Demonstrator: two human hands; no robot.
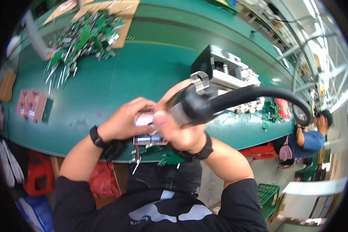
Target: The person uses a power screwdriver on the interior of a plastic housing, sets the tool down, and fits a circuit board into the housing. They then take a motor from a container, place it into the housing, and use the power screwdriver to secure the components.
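You wear this camera on your head, the left of two. It looks down at your fingers (144,103) from quite near, and sees very wide (straight edges bend), from your shirt (116,212) to past the bench (108,83).

Black short-sleeved shirt (112,217), pale print (154,212), black wristbands (96,137)

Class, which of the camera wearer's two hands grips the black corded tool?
The right hand, wrapped around the body of the black corded tool. The left hand instead has a small pale pink piece in its grasp.
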